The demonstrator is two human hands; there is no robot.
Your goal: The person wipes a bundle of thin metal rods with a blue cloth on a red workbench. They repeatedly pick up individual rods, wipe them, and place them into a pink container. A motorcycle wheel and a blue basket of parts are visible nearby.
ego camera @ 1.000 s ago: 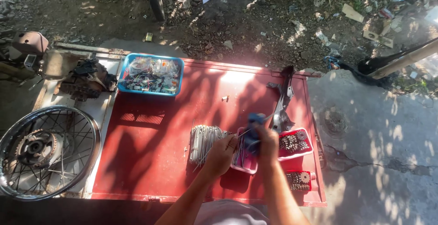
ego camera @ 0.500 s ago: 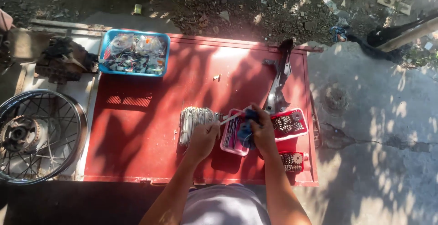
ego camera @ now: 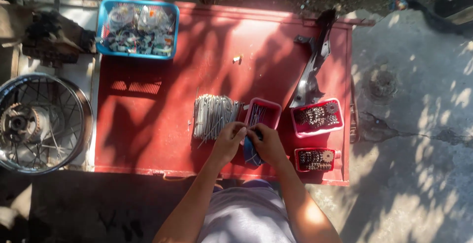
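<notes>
a: the left hand (ego camera: 230, 139) and right hand (ego camera: 266, 144) both close their fingers on the blue cloth (ego camera: 250, 153), at six o'clock of the pink plastic tray (ego camera: 263, 112).

b: whoever wipes does best pinching firmly, keeping the thin metal spokes (ego camera: 213, 115) bundled at nine o'clock.

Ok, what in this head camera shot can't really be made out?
- Blue cloth, head view: mostly covered by the left hand and right hand; anything inside is hidden.
- Blue basket: contents too small to identify.
- Spoked wheel: cut off by the left edge.
- Red trays: small metal parts too small to identify.
</notes>
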